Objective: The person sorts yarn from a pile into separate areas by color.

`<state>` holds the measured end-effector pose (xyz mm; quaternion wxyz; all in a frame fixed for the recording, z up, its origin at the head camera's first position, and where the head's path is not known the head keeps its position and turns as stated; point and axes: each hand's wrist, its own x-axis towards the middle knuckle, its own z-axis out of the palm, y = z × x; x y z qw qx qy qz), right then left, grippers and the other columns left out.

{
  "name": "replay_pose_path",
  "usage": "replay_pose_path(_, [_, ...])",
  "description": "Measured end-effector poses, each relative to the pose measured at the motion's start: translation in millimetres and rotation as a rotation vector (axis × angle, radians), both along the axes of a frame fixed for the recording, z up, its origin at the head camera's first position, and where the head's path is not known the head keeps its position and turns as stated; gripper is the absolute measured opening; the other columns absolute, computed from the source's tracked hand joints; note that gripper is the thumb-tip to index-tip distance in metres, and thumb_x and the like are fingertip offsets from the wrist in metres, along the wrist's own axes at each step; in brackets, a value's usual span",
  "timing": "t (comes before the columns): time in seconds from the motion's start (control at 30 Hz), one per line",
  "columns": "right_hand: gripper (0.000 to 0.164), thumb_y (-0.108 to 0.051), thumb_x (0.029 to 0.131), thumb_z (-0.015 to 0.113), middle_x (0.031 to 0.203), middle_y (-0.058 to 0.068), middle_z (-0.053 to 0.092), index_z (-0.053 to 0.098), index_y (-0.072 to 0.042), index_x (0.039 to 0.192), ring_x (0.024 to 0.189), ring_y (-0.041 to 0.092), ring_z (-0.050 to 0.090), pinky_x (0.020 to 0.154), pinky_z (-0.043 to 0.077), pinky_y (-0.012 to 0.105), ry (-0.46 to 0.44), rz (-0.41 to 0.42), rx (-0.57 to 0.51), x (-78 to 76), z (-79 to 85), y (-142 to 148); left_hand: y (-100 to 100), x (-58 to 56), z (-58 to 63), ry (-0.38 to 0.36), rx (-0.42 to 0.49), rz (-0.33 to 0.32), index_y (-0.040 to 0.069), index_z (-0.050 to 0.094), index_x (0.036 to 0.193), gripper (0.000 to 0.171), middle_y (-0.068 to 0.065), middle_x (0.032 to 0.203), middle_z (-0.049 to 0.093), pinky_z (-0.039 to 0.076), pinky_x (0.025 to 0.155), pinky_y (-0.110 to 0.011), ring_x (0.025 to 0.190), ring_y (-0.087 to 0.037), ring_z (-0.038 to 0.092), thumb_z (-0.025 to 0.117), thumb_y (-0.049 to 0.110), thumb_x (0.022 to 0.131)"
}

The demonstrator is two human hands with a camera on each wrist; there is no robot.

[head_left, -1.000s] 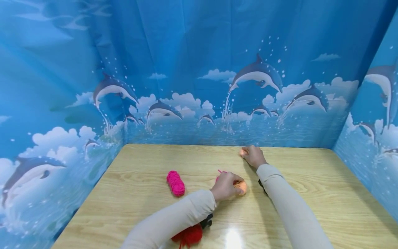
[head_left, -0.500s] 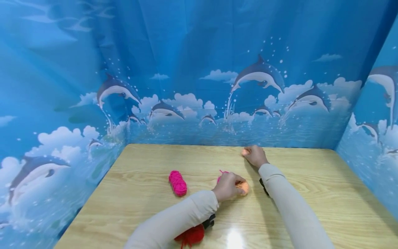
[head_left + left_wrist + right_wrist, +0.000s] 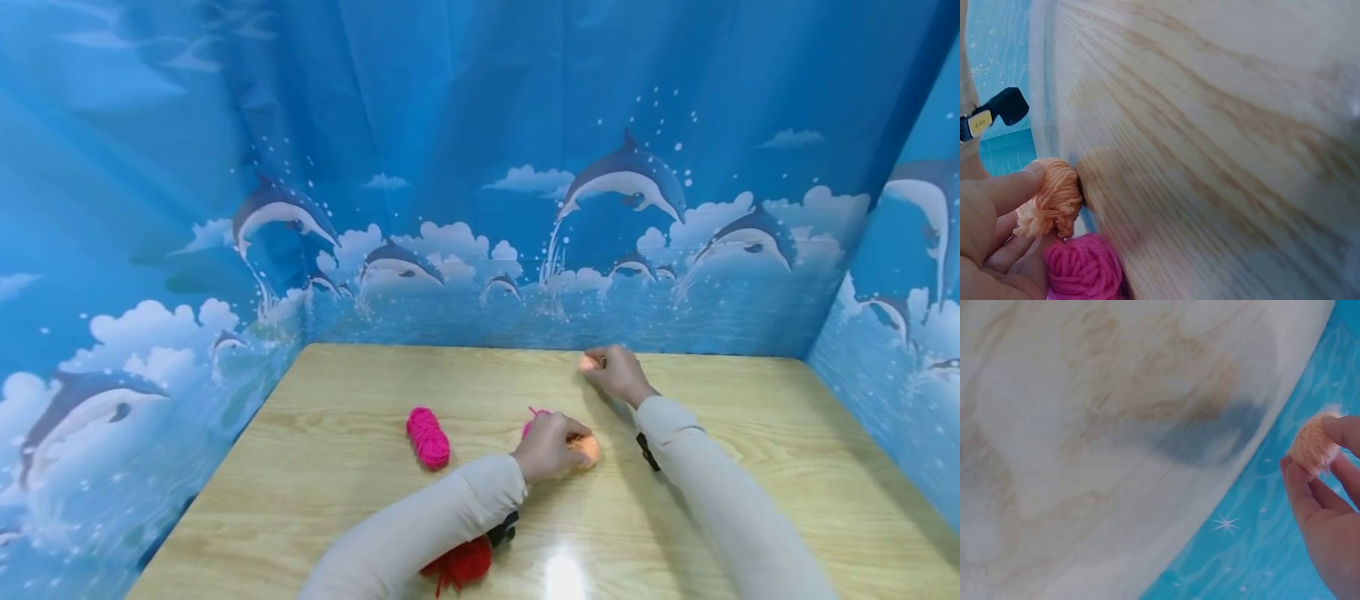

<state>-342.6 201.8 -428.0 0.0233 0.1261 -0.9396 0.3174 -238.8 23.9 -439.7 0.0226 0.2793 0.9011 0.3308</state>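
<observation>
My left hand pinches a peach yarn skein between thumb and fingers, near the middle of the table. In the left wrist view the strands of this skein show at the fingertips, and a magenta yarn skein sits right below it, mostly hidden by the hand in the head view. Farther off, at the table's back edge, my right hand grips a second peach yarn skein by its fingertips. That one looks held up over its shadow in the right wrist view.
Another magenta yarn skein lies to the left on the wooden table. Red yarn lies partly under my left forearm. A blue dolphin-print curtain closes off the back and sides of the table.
My right hand, still holding its peach skein, has lifted slightly, and its forearm has swung a little to the right. The left hand stays on its skein.
</observation>
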Motion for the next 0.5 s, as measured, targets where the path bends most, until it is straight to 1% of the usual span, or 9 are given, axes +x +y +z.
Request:
replay_pose_path(0.1, [0.039, -0.008, 0.092, 0.062, 0.121, 0.026, 0.060, 0.057, 0.006, 0.129, 0.084, 0.031, 0.059, 0.069, 0.048, 0.041, 0.017, 0.019, 0.013, 8.5, 4.4, 1, -1, -0.4, -0.1, 0.016, -0.004, -0.011, 0.008, 0.073, 0.111, 0.036, -0.002, 0.106, 0.072, 0.050, 0.082, -0.018, 0.100, -0.009, 0.065, 0.081, 0.019, 0.077])
replay_pose_path(0.2, [0.038, -0.006, 0.091, 0.063, 0.118, 0.027, 0.062, 0.058, 0.008, 0.126, 0.079, 0.029, 0.057, 0.066, 0.047, 0.041, 0.064, 0.031, 0.022, 19.3, 6.4, 3, -1, -0.8, -0.8, 0.026, 0.002, -0.019, 0.007, 0.073, 0.111, 0.037, -0.003, 0.106, 0.072, 0.050, 0.082, -0.017, 0.100, -0.010, 0.066, 0.081, 0.019, 0.077])
replay_pose_path(0.3, [0.037, -0.005, 0.091, 0.063, 0.117, 0.028, 0.062, 0.058, 0.009, 0.125, 0.076, 0.029, 0.057, 0.068, 0.048, 0.044, 0.101, 0.026, 0.028, 31.8, 8.0, 7, -1, -1.6, -1.7, 0.016, 0.012, -0.021, 0.007, 0.073, 0.111, 0.037, -0.004, 0.106, 0.072, 0.050, 0.081, -0.018, 0.099, -0.011, 0.066, 0.081, 0.019, 0.077])
replay_pose_path(0.4, [0.037, -0.004, 0.090, 0.063, 0.117, 0.028, 0.062, 0.059, 0.008, 0.124, 0.078, 0.031, 0.059, 0.072, 0.050, 0.048, 0.116, 0.010, 0.031, 45.0, 9.5, 12, -1, -2.3, -1.9, 0.008, 0.010, -0.020, 0.007, 0.073, 0.111, 0.036, -0.003, 0.105, 0.072, 0.051, 0.080, -0.018, 0.098, -0.010, 0.066, 0.080, 0.019, 0.078])
replay_pose_path(0.47, [0.038, -0.004, 0.089, 0.064, 0.118, 0.027, 0.062, 0.059, 0.007, 0.125, 0.083, 0.034, 0.061, 0.075, 0.051, 0.051, 0.109, -0.006, 0.033, 54.7, 10.1, 16, -1, -2.7, -1.9, 0.013, 0.001, -0.020, 0.008, 0.073, 0.111, 0.036, -0.003, 0.105, 0.072, 0.051, 0.080, -0.018, 0.098, -0.009, 0.066, 0.080, 0.019, 0.078])
replay_pose_path(0.5, [0.039, -0.004, 0.089, 0.064, 0.119, 0.027, 0.062, 0.059, 0.006, 0.126, 0.089, 0.036, 0.063, 0.077, 0.051, 0.052, 0.108, -0.011, 0.037, 59.7, 10.1, 18, -1, -2.9, -2.1, 0.016, -0.003, -0.020, 0.008, 0.073, 0.111, 0.036, -0.002, 0.105, 0.072, 0.051, 0.080, -0.018, 0.098, -0.009, 0.066, 0.080, 0.019, 0.078])
